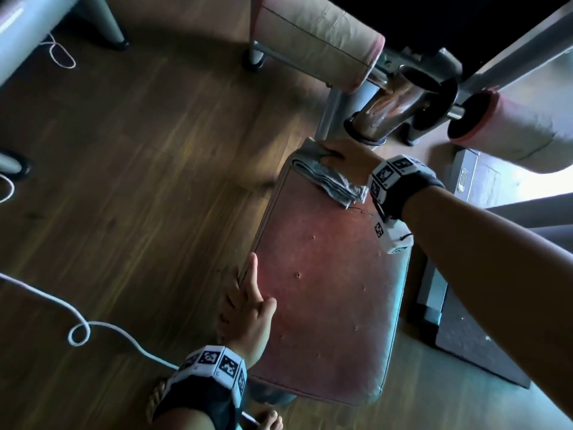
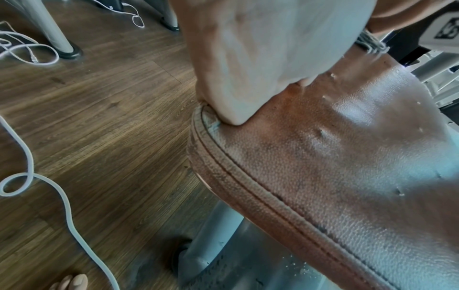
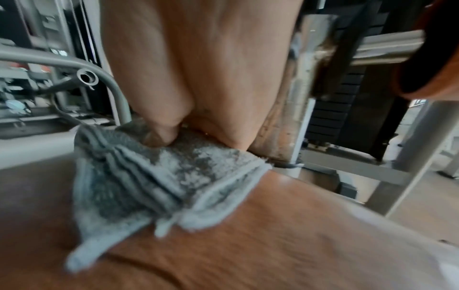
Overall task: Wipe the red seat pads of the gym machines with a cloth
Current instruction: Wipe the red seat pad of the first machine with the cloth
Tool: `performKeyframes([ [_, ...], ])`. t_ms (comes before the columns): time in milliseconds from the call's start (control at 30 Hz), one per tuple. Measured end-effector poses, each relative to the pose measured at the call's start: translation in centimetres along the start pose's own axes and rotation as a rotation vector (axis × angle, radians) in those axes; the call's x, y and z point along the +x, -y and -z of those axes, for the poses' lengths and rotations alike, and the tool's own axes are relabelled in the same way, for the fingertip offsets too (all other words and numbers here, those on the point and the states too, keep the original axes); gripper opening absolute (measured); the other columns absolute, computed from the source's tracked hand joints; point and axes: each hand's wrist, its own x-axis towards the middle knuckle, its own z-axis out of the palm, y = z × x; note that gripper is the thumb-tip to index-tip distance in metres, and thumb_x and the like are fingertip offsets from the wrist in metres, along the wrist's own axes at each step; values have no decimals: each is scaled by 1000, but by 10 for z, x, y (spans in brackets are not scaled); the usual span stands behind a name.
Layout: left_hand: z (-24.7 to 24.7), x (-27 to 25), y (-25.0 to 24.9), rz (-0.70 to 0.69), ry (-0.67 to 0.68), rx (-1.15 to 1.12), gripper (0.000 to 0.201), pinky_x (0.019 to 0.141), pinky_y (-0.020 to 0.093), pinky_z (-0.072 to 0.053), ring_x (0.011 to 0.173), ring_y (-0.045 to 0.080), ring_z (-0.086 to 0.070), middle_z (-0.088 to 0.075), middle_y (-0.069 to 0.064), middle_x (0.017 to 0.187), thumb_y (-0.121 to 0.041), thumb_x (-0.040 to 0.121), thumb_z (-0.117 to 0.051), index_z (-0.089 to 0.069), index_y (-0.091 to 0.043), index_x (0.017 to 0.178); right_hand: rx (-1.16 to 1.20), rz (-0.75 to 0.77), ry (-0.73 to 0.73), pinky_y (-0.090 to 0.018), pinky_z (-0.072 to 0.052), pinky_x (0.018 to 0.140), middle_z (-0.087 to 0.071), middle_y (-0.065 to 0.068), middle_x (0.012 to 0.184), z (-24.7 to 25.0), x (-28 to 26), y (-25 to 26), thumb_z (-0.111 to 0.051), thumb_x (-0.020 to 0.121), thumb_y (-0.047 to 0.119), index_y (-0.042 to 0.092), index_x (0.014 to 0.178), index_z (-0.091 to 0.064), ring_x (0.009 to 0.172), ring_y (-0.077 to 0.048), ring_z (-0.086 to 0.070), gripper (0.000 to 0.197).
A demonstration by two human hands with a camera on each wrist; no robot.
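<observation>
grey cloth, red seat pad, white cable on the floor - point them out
grey cloth (image 1: 328, 180): head view, its folded middle.
red seat pad (image 1: 325, 290): head view, bare centre of its top.
white cable (image 2: 67, 208): left wrist view, the stretch below its loop.

White cable (image 1: 70, 336) looped on wood floor (image 1: 139, 181); chrome post (image 1: 390, 110); dark mat (image 1: 474, 346), possibly rubber.
</observation>
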Motion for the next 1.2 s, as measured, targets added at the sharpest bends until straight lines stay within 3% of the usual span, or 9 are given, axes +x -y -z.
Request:
performKeyframes([
  [233, 8, -4, -5, -3, 62, -44, 76, 110, 42, -19, 137, 22, -18, 3, -4, 156, -49, 77, -25, 30, -56, 129, 35, -86, -148, -26, -36, 79, -58, 2, 95, -3, -26, -6, -55, 95, 17, 12, 115, -64, 91, -18, -52, 23],
  [300, 9, -3, -7, 11, 71, -54, 74, 110, 41, -18, 137, 22, -17, 5, -5, 156, -48, 82, -26, 30, -56, 129, 78, -188, -257, -25, -32, 75, -66, -11, 97, -2, -49, -20, -55, 94, 11, 6, 110, -65, 92, -28, -58, 20],
  [433, 6, -2, -7, 38, 28, -5, 73, 109, 45, -21, 136, 29, -23, -1, 0, 158, -45, 92, -33, 22, -50, 139, 10, -317, -378, -25, -38, 85, -67, -13, 116, -3, -118, -67, -56, 91, 11, 9, 115, -68, 106, -32, -60, 28],
  [533, 6, -1, -4, -14, 12, -36, 76, 112, 45, -18, 140, 27, -18, 0, 0, 159, -43, 93, -39, 23, -51, 137, -36, -203, -493, -35, -44, 94, -63, -14, 122, -24, -170, -79, -61, 84, 12, 10, 116, -69, 110, -33, -58, 34],
  [633, 6, -1, -1, -60, 4, -39, 82, 116, 45, -12, 144, 24, -9, 3, -4, 160, -35, 95, -46, 22, -49, 138, -158, -128, -461, -42, -46, 87, -54, -8, 126, -65, -209, -66, -73, 81, 6, 23, 126, -63, 104, -25, -47, 50],
  [733, 6, -1, -7, -5, 18, -71, 79, 116, 45, -10, 145, 26, -8, 1, -5, 160, -32, 95, -46, 14, -47, 144, -180, -199, -423, -46, -46, 82, -45, 2, 131, -91, -228, -38, -60, 85, 11, 35, 136, -52, 100, -27, -45, 57],
  [833, 6, -2, -10, 28, 7, -78, 79, 115, 46, -11, 144, 29, -10, -1, -4, 160, -31, 95, -47, 11, -50, 143, -158, -277, -414, -45, -47, 82, -43, 2, 132, -98, -226, -18, -44, 93, 35, 31, 140, -46, 103, -26, -43, 48],
  [1067, 7, -1, -8, -56, 10, -104, 78, 117, 45, -7, 145, 22, -4, 1, -3, 160, -27, 97, -46, 13, -47, 144, -123, -347, -445, -44, -47, 82, -44, -3, 124, -97, -207, -15, -37, 96, 36, 28, 146, -37, 103, -27, -43, 51],
  [1200, 9, -2, -7, -104, 21, -147, 75, 118, 38, 1, 146, 9, 5, 7, -8, 160, -45, 83, -35, 16, -50, 137, -108, -329, -464, -47, -49, 80, -45, -7, 120, -97, -205, -17, -44, 96, 27, 25, 147, -37, 100, -30, -46, 52],
])
